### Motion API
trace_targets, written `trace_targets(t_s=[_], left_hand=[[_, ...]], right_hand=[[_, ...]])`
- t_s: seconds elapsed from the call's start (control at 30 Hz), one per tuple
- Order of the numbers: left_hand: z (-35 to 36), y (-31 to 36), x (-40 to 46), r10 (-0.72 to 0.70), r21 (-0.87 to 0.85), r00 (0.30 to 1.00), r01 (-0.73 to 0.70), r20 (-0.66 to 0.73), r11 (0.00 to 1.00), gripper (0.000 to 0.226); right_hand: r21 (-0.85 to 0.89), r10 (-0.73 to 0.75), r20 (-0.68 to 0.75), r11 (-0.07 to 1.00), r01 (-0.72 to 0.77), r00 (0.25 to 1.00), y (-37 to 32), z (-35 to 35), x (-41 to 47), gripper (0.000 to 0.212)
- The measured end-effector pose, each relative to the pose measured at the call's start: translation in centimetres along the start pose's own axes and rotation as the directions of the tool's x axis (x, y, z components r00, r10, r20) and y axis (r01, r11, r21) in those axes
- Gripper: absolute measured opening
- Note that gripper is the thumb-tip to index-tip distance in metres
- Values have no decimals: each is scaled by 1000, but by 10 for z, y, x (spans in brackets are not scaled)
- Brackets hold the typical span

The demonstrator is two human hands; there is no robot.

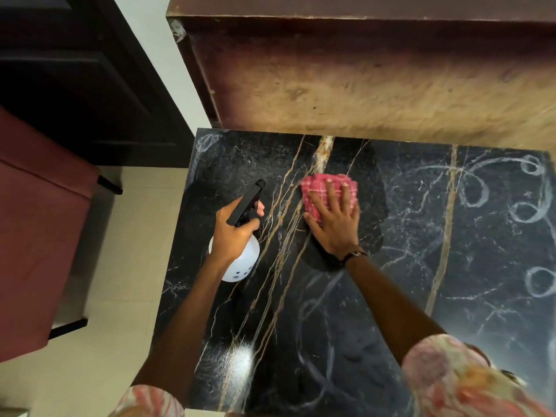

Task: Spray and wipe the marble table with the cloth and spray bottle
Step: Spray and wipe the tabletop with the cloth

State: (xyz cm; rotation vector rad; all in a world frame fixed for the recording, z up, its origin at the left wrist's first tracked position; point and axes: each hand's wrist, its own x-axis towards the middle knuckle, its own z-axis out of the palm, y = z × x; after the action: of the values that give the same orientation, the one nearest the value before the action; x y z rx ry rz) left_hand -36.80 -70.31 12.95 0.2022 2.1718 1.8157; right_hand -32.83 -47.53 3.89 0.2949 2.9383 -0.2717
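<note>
Two hands share the job. Your right hand (334,218) lies spread, fingers straight, pressing the cloth (325,188) flat on the desk (421,296) near its far middle. Chalky loops lie to its right and nearer you, so that hand is the closer one to sweep them. Your left hand (234,233) curls round the bottle (240,260) neck, just left of the cloth; its long axis leans away from you, nozzle pointing far and slightly right.
</note>
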Motion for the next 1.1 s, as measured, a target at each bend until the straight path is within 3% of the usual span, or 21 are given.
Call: trace_targets(t_s=[0.17, 0.27, 0.37, 0.47, 0.57, 0.63, 0.7, 0.8, 0.93, 1.0, 1.1], left_hand=[[2, 3, -6, -30, 11, 999, 30, -18, 999, 21], [-5, -1, -21, -50, 48, 998, 52, -39, 997, 29], [-13, -5, -40, -70, 44, 995, 73, -75, 996, 34], [-17, -3, -62, -73, 39, 992, 77, -102, 996, 27], [-19, -7, -87, -107, 57, 983, 116, -148, 992, 39], [-18, -10, -102, -130, 53, 979, 139, -158, 989, 40], [-15, -8, -115, -112, 58, 980, 123, -165, 991, 34], [-10, -5, -132, -85, 85, 982, 101, -170, 991, 38], [-2, 7, -150, -155, 4, 960, 161, -234, 987, 52], [5, 14, -157, -171, -8, 950, 175, -263, 985, 64], [13, 17, -164, -193, -32, 929, 193, -316, 981, 96]], right_hand=[[-49, -362, 12, 931, 362, 932, -68, 26, -48, 59], [-91, -504, 60, 857, 507, 862, -50, 34, -100, 56], [-146, -492, 44, 858, 493, 870, 6, 27, -125, 58], [-104, -318, 31, 942, 320, 948, 41, 11, -106, 62], [-49, -122, 17, 991, 123, 992, 21, 6, -68, 64], [-22, -76, 11, 997, 76, 997, -11, 9, -49, 64], [-5, -138, 9, 990, 138, 990, -47, 16, -45, 62], [3, -343, 5, 940, 343, 939, -90, 29, -76, 61], [-47, -558, 64, 827, 561, 828, -73, 39, -146, 56], [-109, -581, 71, 804, 585, 811, -35, 39, -167, 57], [-139, -482, 41, 864, 483, 875, 24, 28, -166, 59]])
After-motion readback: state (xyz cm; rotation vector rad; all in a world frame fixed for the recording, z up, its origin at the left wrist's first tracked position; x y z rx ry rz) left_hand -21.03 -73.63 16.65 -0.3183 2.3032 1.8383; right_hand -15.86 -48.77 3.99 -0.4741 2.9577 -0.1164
